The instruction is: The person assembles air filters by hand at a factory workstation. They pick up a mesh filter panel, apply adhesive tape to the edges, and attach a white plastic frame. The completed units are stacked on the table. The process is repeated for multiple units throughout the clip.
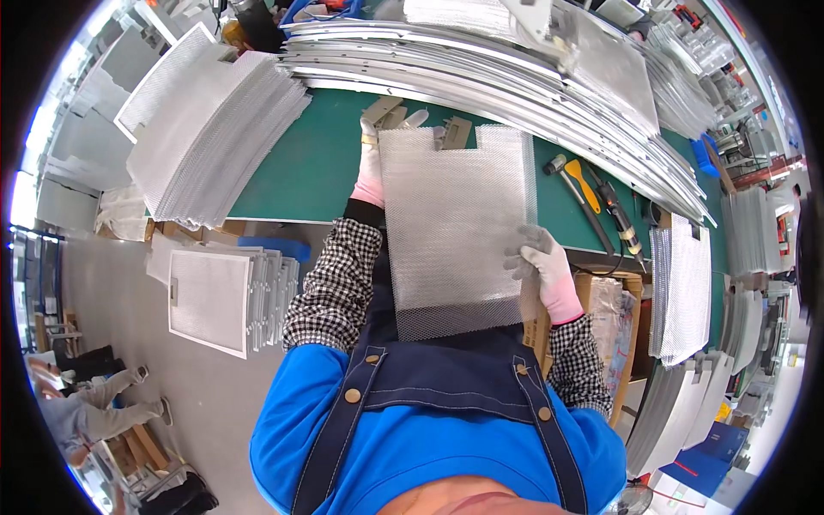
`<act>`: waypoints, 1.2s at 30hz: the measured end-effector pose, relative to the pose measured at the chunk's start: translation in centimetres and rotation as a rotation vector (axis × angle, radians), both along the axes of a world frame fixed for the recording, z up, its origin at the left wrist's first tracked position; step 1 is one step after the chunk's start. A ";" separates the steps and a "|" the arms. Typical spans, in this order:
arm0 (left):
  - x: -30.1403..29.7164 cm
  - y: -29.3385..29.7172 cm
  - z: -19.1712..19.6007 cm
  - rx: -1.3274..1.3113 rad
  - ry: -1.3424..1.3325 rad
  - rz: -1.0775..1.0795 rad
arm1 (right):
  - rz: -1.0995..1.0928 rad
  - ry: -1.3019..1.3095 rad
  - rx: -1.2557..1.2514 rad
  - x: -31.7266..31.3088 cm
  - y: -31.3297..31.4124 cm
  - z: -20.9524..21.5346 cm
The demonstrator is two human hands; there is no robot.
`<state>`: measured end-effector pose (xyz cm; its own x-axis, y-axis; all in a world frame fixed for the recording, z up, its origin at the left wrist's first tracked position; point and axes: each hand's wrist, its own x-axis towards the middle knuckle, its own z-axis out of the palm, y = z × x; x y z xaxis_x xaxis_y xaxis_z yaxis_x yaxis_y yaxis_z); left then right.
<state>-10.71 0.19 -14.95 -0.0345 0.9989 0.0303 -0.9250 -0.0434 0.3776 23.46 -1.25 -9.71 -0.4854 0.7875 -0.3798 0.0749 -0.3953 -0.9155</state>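
I hold a silvery metal mesh sheet [453,225] upright in front of my chest, over the near edge of the green worktable [318,172]. My left hand [371,163], in a white and pink glove, grips the sheet's upper left edge. My right hand [542,268], gloved the same way, grips its lower right edge. Small grey metal brackets [384,110] lie on the table just beyond the sheet's top edge.
A tall fanned stack of mesh sheets [215,129] lies on the table's left. Long metal strips [481,69] run along the far side. A hammer [573,196] and hand tools lie right. Framed mesh filters [215,300] stand left on the floor; another person [94,403] sits lower left.
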 end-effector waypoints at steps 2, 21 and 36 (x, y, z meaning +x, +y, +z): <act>-0.4 0.1 -1.0 0.052 0.054 0.008 | -0.009 -0.001 0.040 -0.2 0.0 -0.1; 0.2 0.3 0.1 0.081 0.109 -0.035 | -0.485 -1.739 1.167 25.6 6.1 7.9; -0.9 -0.6 0.1 0.061 0.192 0.063 | -1.393 -0.903 1.305 24.8 1.7 16.1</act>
<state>-11.57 -0.43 -14.89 -0.0845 0.9911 0.1027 -0.8310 -0.1270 0.5415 48.23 0.48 6.40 0.4733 0.3202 0.8206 0.8403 0.1155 -0.5297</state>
